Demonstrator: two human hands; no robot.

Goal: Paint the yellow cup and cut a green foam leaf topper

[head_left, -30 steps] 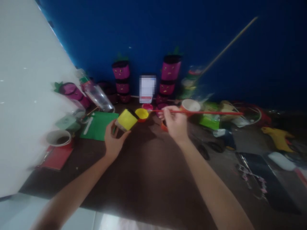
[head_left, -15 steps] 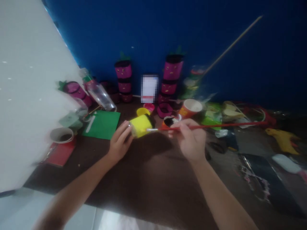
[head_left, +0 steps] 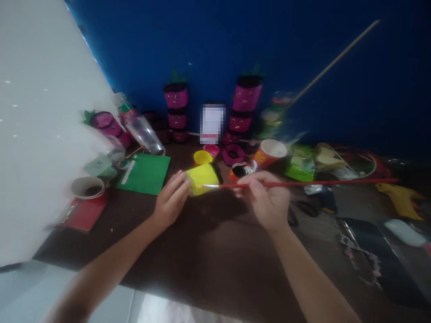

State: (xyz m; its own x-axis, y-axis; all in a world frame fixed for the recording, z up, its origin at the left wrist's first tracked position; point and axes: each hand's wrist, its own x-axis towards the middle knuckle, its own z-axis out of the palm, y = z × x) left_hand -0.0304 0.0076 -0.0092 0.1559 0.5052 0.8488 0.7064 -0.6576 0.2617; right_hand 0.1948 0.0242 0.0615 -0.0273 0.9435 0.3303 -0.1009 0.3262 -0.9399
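My left hand (head_left: 173,201) is closed around one end of a yellow cylinder (head_left: 204,176), held on its side above the dark table. The cylinder has a dark band at its right end; its left end is partly hidden by my fingers. In my right hand (head_left: 266,199) a paintbrush (head_left: 323,183) with a long red handle is pinched. Its bristle tip lies against the yellow surface, pointing left. Just behind the cylinder stands a small tub of yellow paint (head_left: 202,157), with a pink tub (head_left: 211,150) beyond it.
Purple stacked figures (head_left: 247,96) stand by the blue wall, around an upright blurred screen (head_left: 212,123). Left are a clear bottle (head_left: 144,132), green sheet (head_left: 144,174) and paper cup (head_left: 87,188). Right are an orange cup (head_left: 271,153), yellow glue gun (head_left: 400,199) and dark phone (head_left: 380,260).
The brush has slid slightly left along the yellow cylinder and its handle has tilted to nearly level. Both hands keep their hold. The whole view has shifted a little.
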